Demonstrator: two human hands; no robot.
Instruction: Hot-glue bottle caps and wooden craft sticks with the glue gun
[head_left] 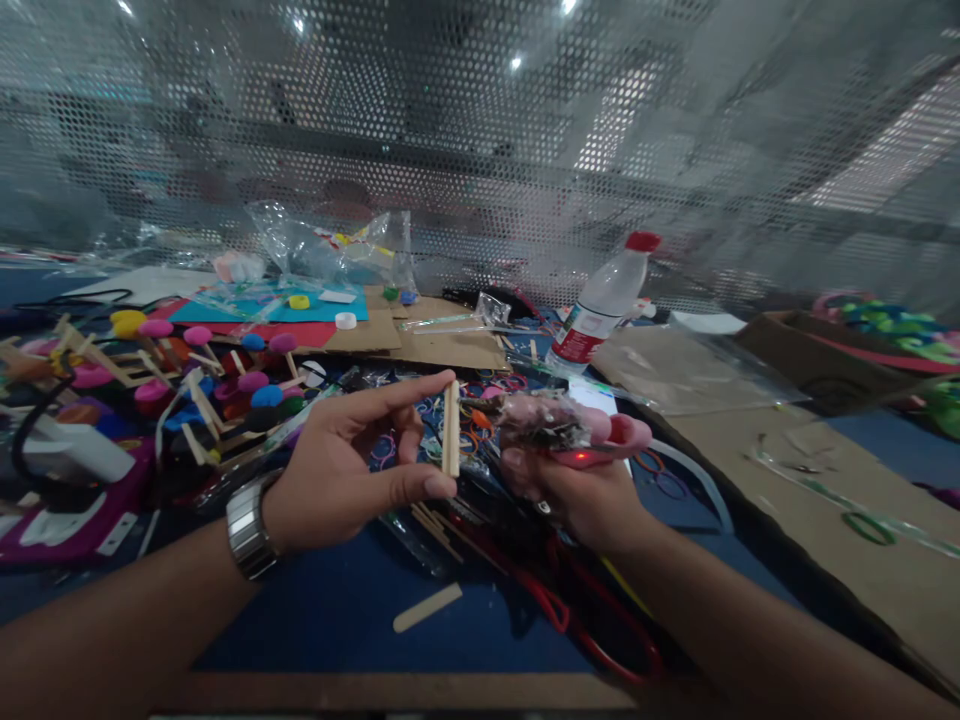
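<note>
Between its thumb and fingers, my left hand [352, 455] pinches a short stack of wooden craft sticks [451, 430] by its two ends, holding it upright above the table. A pink hot glue gun [559, 425] with a lit red light is gripped in my right hand [574, 490]. Its nozzle points left, at or very near the upper part of the sticks; I cannot tell whether they touch. Below the hands, a loose craft stick piece [427, 608] lies on the blue tabletop [330, 625]. Red-handled scissors [555, 600] rest beneath my right wrist.
Colourful stick-and-cap pieces [217, 380] crowd the left side, by a purple power strip [97, 520]. A plastic bottle [600, 310] stands tilted behind my right hand. Rubber bands [480, 435] lie scattered in the middle, cardboard [825, 500] covers the right, and a perforated metal screen [480, 130] closes the back.
</note>
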